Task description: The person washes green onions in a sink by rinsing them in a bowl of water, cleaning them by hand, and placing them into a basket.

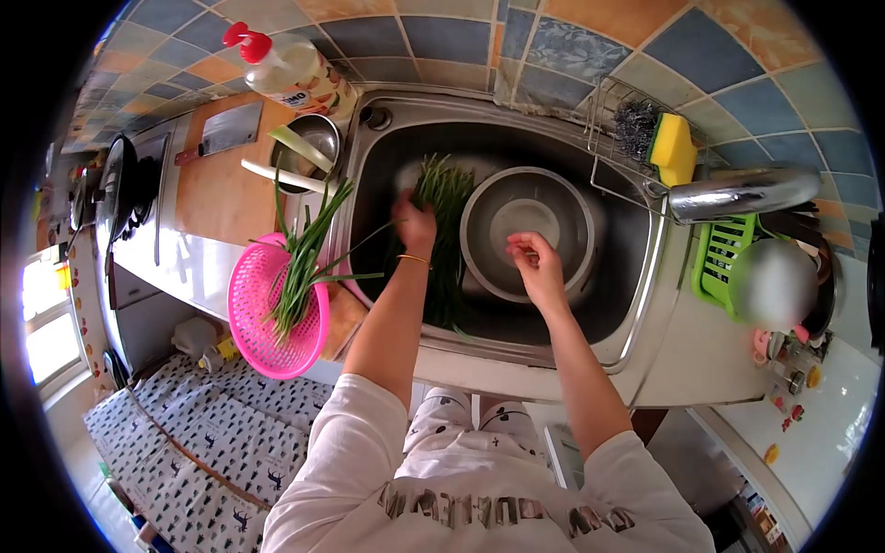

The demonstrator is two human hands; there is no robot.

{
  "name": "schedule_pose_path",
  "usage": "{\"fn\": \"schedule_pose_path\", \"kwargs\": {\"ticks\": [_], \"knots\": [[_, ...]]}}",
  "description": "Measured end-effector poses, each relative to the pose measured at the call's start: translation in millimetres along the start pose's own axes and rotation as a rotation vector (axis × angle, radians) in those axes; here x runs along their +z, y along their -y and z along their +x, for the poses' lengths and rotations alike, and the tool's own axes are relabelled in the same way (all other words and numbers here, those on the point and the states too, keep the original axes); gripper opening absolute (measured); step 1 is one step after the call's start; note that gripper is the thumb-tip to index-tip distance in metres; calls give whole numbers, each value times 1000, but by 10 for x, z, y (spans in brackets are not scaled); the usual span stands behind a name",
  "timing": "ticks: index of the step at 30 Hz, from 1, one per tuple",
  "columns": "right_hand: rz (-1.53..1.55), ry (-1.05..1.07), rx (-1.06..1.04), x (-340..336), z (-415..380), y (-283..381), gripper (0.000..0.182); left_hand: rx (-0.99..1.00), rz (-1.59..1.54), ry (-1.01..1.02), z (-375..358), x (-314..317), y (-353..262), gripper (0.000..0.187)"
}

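On the far left, a cutting board (212,210) lies on the worktop (171,276), and a cleaver (230,129) rests on it near the back. Just beside the board there is a small metal bowl (326,138); two pale thick stalks (300,147) lean in it, with their ends over the rim. Behind the bowl, close to the tiled wall, stands a bottle (300,85) with a red pump top. Nearer to the person, a pink basket (247,293) is at the front edge, and it carries long green leaves (304,263), of which several reach out over its rim toward the sink (636,286).

Inside the sink, along its left part, lies the green bunch (447,198). The left hand (415,228), with a thin band (415,260) at the wrist, touches the bunch from its left side; its fingers are partly hidden and blurred, so I cannot tell if its grip is closed around the leaves. To the right of the bunch, and close to it, is a round metal basin (479,230). The right hand (539,265) is above the basin, with the fingers loosely bent, and its grip looks released.

At the right back corner, a wire rack (601,175) carries steel wool (634,127) and a yellow sponge (676,152). In front of the rack extends the shiny tap (737,194), and farther right stands a green basket (714,267).
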State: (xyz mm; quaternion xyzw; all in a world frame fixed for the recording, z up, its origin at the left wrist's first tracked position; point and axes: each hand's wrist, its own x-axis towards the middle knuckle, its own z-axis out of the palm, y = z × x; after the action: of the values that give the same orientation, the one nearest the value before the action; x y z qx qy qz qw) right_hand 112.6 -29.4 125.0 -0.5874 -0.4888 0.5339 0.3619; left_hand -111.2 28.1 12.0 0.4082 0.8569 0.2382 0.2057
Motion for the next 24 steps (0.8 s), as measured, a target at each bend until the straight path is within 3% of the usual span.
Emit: {"fn": "schedule_pose_path", "kwargs": {"ticks": [3,9,18,24], "knots": [[-10,-4,19,84,73,24,15,-131,0,27,87,37,-7,40],[29,-10,27,190,99,-49,16,-106,-59,187,111,-2,28,35],[79,-37,1,311,144,32,16,305,-200,13,-115,-472,-307,31],[89,-15,0,379,235,410,20,394,-343,5,-376,-977,-779,28]]}}
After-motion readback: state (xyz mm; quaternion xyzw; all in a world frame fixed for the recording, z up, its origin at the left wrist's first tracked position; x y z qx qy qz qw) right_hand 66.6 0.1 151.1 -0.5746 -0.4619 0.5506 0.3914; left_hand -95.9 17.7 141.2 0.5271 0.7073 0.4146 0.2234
